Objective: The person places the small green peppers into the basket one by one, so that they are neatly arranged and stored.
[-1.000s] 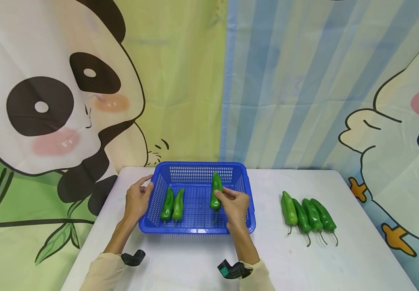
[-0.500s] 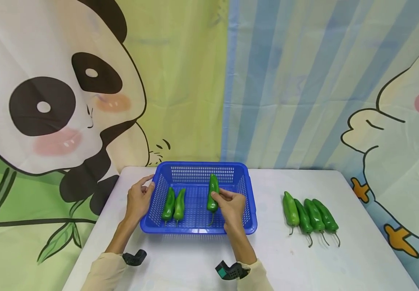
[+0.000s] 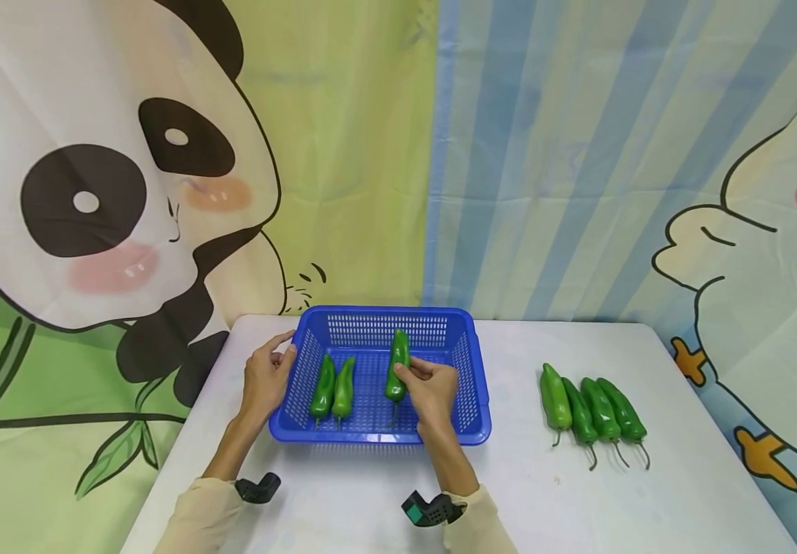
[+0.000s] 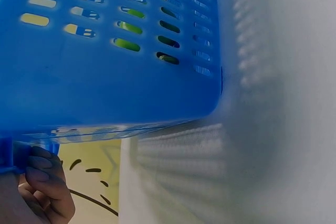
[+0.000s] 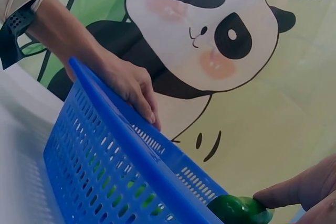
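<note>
Blue plastic basket [image 3: 379,439] set by counter's [image 3: 675,492] far edge, nearer the far left corner than the far right; its left rim is gripped by the left hand [image 3: 265,381]. Long green pepper [image 3: 397,365] is pinched between thumb and fingers of the right hand [image 3: 435,390], over the basket's interior — stem toward the near edge. Two green peppers [image 3: 323,391] are laid side by side inside, leftward. Four other peppers [image 3: 583,415] are lined up toward the counter's right edge — leftmost lighter green.
</note>
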A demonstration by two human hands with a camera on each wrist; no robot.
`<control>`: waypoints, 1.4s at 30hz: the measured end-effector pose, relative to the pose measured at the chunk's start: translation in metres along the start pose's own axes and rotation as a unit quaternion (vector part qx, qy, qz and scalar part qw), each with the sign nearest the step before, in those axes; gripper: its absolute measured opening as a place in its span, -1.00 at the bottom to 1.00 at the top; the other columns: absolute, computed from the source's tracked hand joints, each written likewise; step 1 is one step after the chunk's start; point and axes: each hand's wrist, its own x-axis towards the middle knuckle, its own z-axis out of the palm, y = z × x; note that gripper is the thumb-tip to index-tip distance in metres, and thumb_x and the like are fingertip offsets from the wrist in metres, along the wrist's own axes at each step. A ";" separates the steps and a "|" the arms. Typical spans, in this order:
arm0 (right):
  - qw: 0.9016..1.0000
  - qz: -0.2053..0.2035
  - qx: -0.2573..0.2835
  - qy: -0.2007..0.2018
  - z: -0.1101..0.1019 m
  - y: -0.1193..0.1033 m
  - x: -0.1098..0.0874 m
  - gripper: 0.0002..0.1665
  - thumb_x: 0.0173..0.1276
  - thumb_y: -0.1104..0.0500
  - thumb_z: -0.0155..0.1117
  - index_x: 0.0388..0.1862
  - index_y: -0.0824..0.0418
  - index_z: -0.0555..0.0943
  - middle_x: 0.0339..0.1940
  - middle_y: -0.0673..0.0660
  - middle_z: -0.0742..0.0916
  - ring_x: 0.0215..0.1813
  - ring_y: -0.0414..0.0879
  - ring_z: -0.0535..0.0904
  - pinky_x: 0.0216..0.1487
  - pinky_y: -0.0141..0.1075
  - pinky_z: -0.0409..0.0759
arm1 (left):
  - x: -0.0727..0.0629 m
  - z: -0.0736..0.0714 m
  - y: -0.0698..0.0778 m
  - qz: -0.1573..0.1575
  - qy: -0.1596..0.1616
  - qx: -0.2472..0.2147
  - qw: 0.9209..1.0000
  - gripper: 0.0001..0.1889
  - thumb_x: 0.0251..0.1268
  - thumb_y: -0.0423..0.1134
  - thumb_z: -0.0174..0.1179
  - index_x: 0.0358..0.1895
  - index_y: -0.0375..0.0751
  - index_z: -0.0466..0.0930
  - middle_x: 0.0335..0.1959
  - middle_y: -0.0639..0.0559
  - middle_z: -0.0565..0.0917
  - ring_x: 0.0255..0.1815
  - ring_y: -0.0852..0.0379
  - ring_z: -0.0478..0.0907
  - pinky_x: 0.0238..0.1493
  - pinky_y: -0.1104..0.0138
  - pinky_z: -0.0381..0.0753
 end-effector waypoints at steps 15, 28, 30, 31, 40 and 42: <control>0.999 0.008 -0.044 -0.014 0.019 0.001 -0.003 -0.63 0.35 0.28 0.60 0.04 0.51 0.79 -0.08 0.43 0.87 -0.10 0.17 0.89 -0.11 -0.17 0.84 | 0.001 0.001 0.000 0.002 0.000 0.004 1.000 -0.59 0.70 -0.26 0.16 0.46 -0.27 0.61 -0.67 0.00 0.55 -0.64 0.14 0.42 -0.60 0.37 0.30; 0.996 -0.018 -0.082 -0.023 0.036 0.002 -0.006 -0.65 0.27 0.36 0.61 -0.02 0.55 0.79 -0.15 0.44 0.87 -0.16 0.16 0.90 -0.18 -0.17 0.84 | 0.000 0.001 -0.002 0.004 0.002 0.003 1.000 -0.59 0.70 -0.25 0.16 0.46 -0.28 0.61 -0.67 0.00 0.57 -0.66 0.17 0.42 -0.61 0.37 0.30; 0.996 -0.018 -0.082 -0.023 0.038 0.003 -0.006 -0.65 0.26 0.37 0.61 -0.02 0.56 0.79 -0.15 0.44 0.86 -0.16 0.17 0.90 -0.18 -0.16 0.84 | 0.000 0.001 -0.002 0.003 0.002 0.002 1.000 -0.59 0.70 -0.25 0.16 0.46 -0.27 0.62 -0.67 0.00 0.58 -0.66 0.18 0.42 -0.60 0.37 0.30; 0.996 -0.018 -0.082 -0.024 0.039 0.003 -0.006 -0.64 0.26 0.38 0.61 -0.01 0.56 0.79 -0.14 0.45 0.86 -0.15 0.18 0.90 -0.17 -0.16 0.84 | 0.000 0.001 -0.002 0.002 0.003 0.001 1.000 -0.59 0.69 -0.25 0.17 0.46 -0.26 0.62 -0.67 0.00 0.58 -0.66 0.17 0.43 -0.60 0.37 0.31; 0.992 -0.028 -0.117 -0.036 0.047 0.001 -0.006 -0.66 0.23 0.40 0.61 -0.04 0.57 0.79 -0.18 0.46 0.86 -0.20 0.17 0.90 -0.25 -0.20 0.83 | 0.001 0.000 -0.003 -0.005 -0.004 0.001 1.000 -0.57 0.72 -0.23 0.14 0.49 -0.26 0.59 -0.66 -0.01 0.60 -0.64 0.17 0.44 -0.58 0.36 0.34; 0.989 -0.042 -0.134 -0.040 0.048 -0.001 -0.006 -0.66 0.22 0.39 0.63 -0.06 0.57 0.79 -0.20 0.45 0.87 -0.23 0.15 0.90 -0.26 -0.20 0.83 | 0.001 0.000 -0.002 -0.004 -0.003 0.000 1.000 -0.58 0.72 -0.23 0.14 0.48 -0.26 0.59 -0.66 -0.01 0.59 -0.65 0.17 0.44 -0.59 0.36 0.33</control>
